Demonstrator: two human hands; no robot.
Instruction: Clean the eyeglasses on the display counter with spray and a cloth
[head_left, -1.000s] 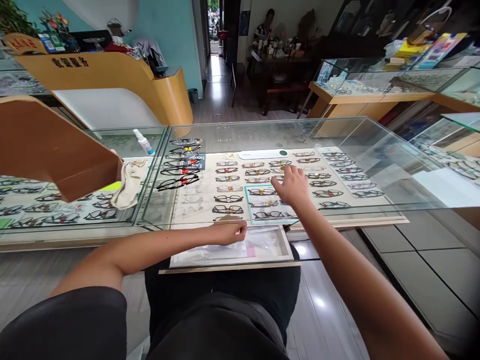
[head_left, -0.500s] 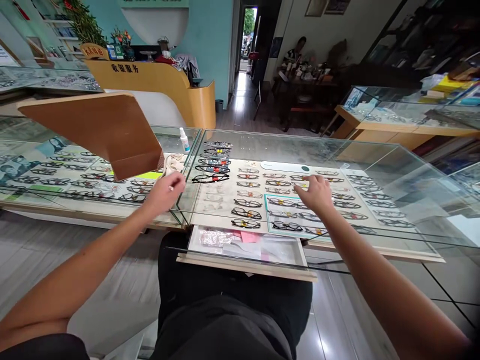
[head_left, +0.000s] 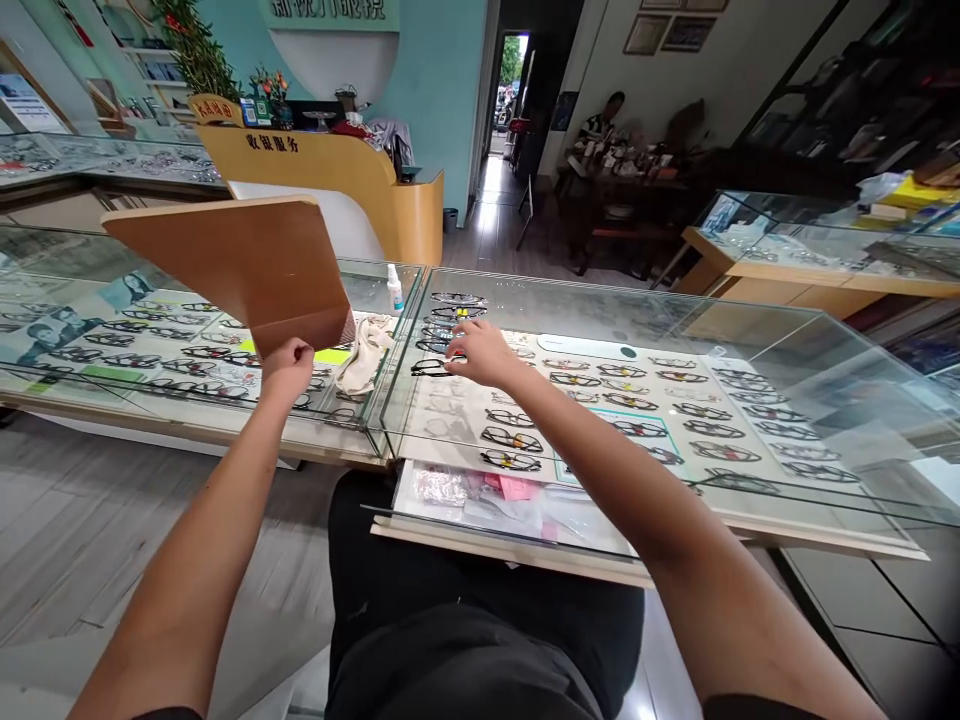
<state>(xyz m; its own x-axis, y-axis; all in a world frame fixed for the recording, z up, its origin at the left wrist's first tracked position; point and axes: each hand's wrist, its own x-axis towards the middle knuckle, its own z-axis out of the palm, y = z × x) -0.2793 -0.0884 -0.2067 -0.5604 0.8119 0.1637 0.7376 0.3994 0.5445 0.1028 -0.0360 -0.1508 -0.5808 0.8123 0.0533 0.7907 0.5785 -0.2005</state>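
Observation:
My right hand [head_left: 486, 352] reaches over the row of eyeglasses on the glass counter top. Its curled fingers are at the bridge of the nearest black eyeglasses [head_left: 429, 369], hiding that pair's right half. Behind it, more eyeglasses [head_left: 459, 299] lie in a column. My left hand [head_left: 288, 368] is closed at the lower edge of a tilted brown board [head_left: 225, 265]; whether it grips the board or something small is hidden. A crumpled cream cloth [head_left: 366, 355] lies to the right of that hand.
The glass display counter [head_left: 600, 300] holds rows of spectacles under its top. An open drawer [head_left: 465, 500] with plastic packets juts out before my lap. A white spray bottle [head_left: 394, 290] stands near the counter joint. Farther back are a yellow service desk [head_left: 322, 165] and a seated person [head_left: 602, 120].
My right hand has swept left from above the right-hand display to the column of eyeglasses. My left hand has moved left, from beside the cloth to the brown board's lower edge.

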